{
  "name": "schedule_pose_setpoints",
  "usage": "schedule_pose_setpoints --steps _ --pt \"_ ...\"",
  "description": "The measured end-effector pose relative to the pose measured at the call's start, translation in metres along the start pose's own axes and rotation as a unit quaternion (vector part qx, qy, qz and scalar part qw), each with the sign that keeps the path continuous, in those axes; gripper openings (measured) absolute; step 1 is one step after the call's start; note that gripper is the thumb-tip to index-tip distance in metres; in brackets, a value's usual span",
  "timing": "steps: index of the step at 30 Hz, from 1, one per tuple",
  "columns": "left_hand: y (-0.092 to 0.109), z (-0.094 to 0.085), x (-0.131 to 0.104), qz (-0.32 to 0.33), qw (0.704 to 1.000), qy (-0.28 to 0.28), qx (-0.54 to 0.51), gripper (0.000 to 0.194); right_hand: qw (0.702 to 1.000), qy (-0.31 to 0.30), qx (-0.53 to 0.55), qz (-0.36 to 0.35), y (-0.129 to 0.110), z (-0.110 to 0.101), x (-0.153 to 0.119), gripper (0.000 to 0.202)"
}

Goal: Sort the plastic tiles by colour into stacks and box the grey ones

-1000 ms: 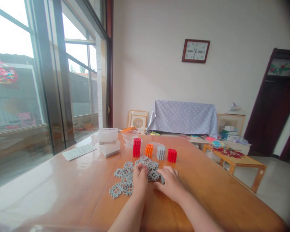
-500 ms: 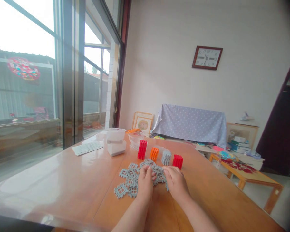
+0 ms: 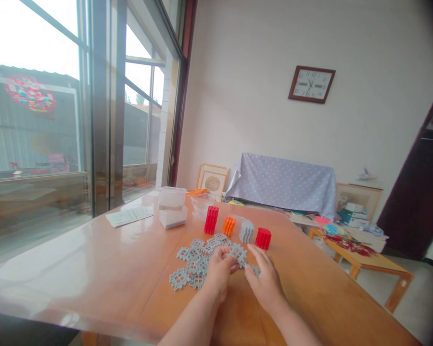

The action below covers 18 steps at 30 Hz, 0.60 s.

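Observation:
My left hand (image 3: 218, 273) pinches a grey notched square tile (image 3: 239, 253) between thumb and fingers, above the table. Close by on the tile's right side, my right hand (image 3: 267, 279) has its thumb and fingers apart with nothing between them. Under and left of my left hand lies a loose pile of grey notched tiles (image 3: 179, 278), several with window-like lattice centres. Another grey tile (image 3: 254, 270) shows partly behind my right thumb. Beyond the pile stand a tall red stack (image 3: 211, 220), an orange stack (image 3: 229, 227), a light grey stack (image 3: 247, 232) and a shorter red stack (image 3: 263, 238).
On the wooden table (image 3: 159, 298), two clear plastic boxes (image 3: 172, 207) are piled up, beside a printed sheet (image 3: 130, 216). A clear tray (image 3: 201, 206) sits behind the stacks. Right of the table is a low wooden table (image 3: 373, 266); windows line the left.
My left hand now holds a grey tile out to the right. My right hand has opened, its fingers and thumb spreading apart. The stacks stay in place while the view shifts slightly.

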<state>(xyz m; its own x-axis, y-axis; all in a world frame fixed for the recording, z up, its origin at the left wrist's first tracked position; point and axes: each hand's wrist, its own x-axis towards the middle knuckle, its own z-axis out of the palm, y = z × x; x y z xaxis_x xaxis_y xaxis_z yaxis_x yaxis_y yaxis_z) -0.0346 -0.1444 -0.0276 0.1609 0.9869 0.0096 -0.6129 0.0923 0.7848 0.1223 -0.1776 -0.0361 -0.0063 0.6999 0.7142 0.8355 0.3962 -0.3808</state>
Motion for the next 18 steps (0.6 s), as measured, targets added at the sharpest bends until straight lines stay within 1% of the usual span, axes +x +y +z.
schedule_pose_setpoints --steps 3,5,9,12,15,18 --pt "-0.001 -0.002 0.000 -0.022 1.000 -0.009 0.016 0.028 1.000 -0.015 -0.023 -0.005 -0.005 -0.001 0.002 0.053" --pt "-0.002 -0.003 -0.001 -0.039 0.999 -0.021 0.023 0.027 0.999 -0.029 -0.033 0.003 -0.007 -0.002 0.004 0.050" --pt "-0.001 -0.002 -0.003 -0.061 0.997 -0.045 0.029 0.029 0.998 -0.052 -0.034 0.009 -0.006 -0.005 0.007 0.053" --pt "0.000 0.000 -0.005 -0.069 0.995 -0.061 0.024 0.033 0.998 -0.059 -0.031 0.011 0.001 -0.010 0.009 0.053" --pt "0.001 0.002 -0.006 -0.055 0.998 -0.038 0.018 0.036 0.997 -0.061 -0.032 0.035 0.016 -0.015 0.011 0.051" --pt "0.001 0.002 -0.003 -0.046 0.999 0.002 0.019 0.034 0.993 -0.087 -0.034 0.067 0.035 -0.021 0.009 0.051"
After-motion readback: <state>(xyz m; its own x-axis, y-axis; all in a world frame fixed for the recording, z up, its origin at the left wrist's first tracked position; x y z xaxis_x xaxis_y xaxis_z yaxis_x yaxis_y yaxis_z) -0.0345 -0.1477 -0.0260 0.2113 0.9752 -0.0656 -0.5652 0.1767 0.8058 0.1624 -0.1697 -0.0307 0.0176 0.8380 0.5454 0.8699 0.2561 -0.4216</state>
